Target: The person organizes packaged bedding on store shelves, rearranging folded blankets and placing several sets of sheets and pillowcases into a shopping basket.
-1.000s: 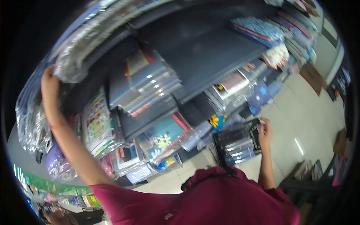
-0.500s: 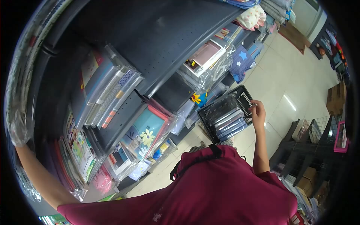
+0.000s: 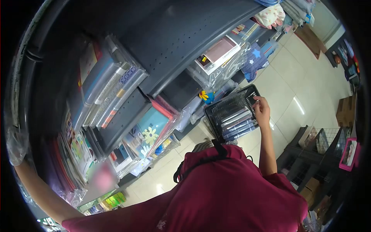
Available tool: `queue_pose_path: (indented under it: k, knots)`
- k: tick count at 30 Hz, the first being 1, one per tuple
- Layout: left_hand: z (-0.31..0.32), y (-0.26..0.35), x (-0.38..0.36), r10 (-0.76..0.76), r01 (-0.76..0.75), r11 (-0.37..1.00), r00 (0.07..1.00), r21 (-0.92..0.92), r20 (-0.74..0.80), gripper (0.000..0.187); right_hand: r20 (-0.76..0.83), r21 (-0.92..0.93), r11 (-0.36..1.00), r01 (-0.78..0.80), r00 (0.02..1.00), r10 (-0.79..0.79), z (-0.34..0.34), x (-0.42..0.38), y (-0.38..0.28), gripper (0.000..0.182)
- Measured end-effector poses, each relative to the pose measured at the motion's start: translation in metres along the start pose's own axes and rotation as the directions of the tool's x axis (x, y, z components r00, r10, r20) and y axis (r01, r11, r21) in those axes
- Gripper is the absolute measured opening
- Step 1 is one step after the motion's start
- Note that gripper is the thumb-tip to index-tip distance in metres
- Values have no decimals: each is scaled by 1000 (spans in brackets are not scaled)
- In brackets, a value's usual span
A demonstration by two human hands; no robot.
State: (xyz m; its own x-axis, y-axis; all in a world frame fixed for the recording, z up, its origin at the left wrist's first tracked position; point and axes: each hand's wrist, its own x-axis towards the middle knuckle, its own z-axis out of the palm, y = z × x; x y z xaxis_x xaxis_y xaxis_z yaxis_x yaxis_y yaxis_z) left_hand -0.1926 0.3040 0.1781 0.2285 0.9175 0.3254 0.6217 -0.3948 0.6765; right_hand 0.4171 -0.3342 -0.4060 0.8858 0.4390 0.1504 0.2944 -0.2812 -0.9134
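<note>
My right hand (image 3: 262, 111) grips the near-right rim of a black plastic shopping basket (image 3: 219, 131), its fingers curled over the edge. Inside the basket lie several flat, plastic-wrapped packs (image 3: 239, 125) in dark blue and grey. At the far left edge, my left arm reaches up beside the shelf. Clear plastic wrap (image 3: 17, 145) covers the end of that arm, so the fingers of my left hand are hidden. Close to it stands a stack of wrapped flat packs (image 3: 110, 91) on a dark shelf.
Dark metal shelving (image 3: 185, 42) fills the left and top. A pack with daisies (image 3: 148, 133) lies on a lower shelf. Pale floor tiles (image 3: 286, 77) run along the aisle. On the right stand a black rack (image 3: 305, 154) and a cardboard box (image 3: 346, 110).
The view has shifted slightly. The wrapped packs at the far left have slid toward the edge, and less of them shows. My right hand stays at the basket rim.
</note>
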Motion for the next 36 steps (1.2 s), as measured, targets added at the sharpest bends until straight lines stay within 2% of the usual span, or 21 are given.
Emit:
queue_pose_path:
  k: [19,30,33,36]
  knots:
    - [10,-8,-24,21,-19,998,999,60,-29,27,41,-50,998,-48,998,50,-6,0,5,20]
    - [51,-9,-54,47,-44,997,997,56,-55,24,54,-66,997,-29,998,33,-4,-17,11,21]
    - [61,-10,-59,60,-57,997,997,54,-57,24,70,-79,991,-104,992,110,-6,-23,3,20]
    - [71,-14,-66,74,-70,996,995,57,-63,23,67,-89,995,-43,997,49,-5,-31,14,25]
